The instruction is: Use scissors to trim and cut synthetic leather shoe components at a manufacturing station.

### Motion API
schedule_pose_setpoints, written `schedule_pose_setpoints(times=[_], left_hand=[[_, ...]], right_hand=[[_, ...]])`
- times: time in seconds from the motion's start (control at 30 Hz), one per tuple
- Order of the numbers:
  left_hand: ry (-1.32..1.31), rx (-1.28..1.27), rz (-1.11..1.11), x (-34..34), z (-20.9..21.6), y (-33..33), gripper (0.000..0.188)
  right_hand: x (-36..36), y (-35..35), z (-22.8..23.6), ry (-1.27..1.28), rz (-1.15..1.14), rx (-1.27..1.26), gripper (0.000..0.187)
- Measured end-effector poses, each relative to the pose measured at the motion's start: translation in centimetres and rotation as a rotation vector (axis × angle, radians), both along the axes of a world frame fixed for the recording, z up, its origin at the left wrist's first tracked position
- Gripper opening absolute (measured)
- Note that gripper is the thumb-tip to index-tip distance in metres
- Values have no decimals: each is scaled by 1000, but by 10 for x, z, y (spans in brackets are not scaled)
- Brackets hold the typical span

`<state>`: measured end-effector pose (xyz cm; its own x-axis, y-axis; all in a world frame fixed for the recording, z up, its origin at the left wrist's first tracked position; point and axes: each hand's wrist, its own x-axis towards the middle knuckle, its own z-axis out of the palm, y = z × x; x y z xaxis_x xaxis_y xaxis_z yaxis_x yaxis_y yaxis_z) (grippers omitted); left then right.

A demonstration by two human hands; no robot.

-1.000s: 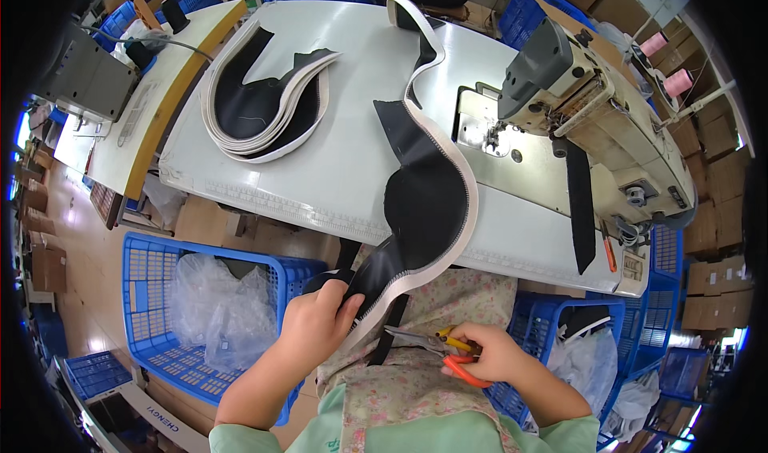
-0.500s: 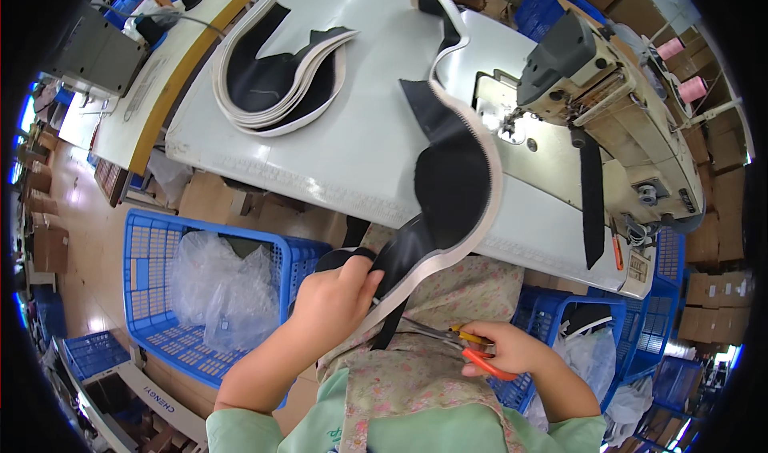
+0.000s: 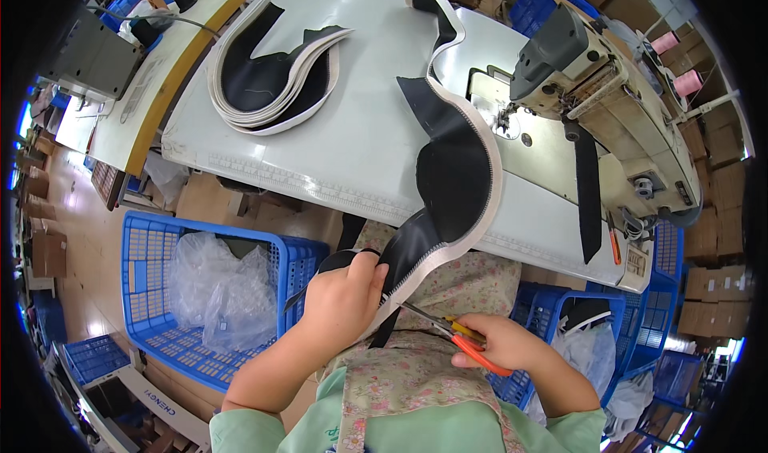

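My left hand [image 3: 340,299] grips the near end of a long black strip [image 3: 454,183] with a white toothed edging, like zipper tape. From my hand, the strip curves up over the table edge and runs to the far side. In my right hand [image 3: 506,343] is a pair of scissors [image 3: 478,355] with orange and yellow handles. Their blades point left and reach the white edging just beside my left fingers; how far apart the blades are is hard to see. A stack of similar black strips with white edges [image 3: 232,111] lies folded on the table's left part.
A sewing machine [image 3: 628,129] stands at the right of the white table [image 3: 320,173], a black strap [image 3: 588,193] hanging by it. An orange-handled tool [image 3: 614,241] lies at the corner. Blue crates [image 3: 204,219] with clear plastic bags flank my lap; another table [image 3: 172,73] is at left.
The scissors in my right hand have moved up and left, bringing their blades to the strip's white edging. My left hand has shifted slightly and keeps its hold on the strip.
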<state>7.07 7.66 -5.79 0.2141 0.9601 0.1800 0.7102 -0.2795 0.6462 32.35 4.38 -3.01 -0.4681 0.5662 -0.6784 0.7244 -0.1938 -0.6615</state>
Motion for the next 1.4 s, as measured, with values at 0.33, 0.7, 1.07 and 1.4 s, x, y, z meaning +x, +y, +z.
schedule_pose_setpoints(times=[0.33, 0.7, 1.07, 1.4], left_hand=[[22, 116, 11, 3, -8, 1, 14], [-29, 43, 20, 5, -6, -2, 12], [-40, 44, -2, -3, -18, -4, 10], [-34, 9, -31, -13, -15, -9, 13]], right_hand=[[-10, 0, 2, -41, -5, 81, 60], [-13, -13, -4, -51, -77, 158, 55], [14, -1, 16, -186, 191, 152, 50], [7, 93, 56, -82, -447, 769, 34]])
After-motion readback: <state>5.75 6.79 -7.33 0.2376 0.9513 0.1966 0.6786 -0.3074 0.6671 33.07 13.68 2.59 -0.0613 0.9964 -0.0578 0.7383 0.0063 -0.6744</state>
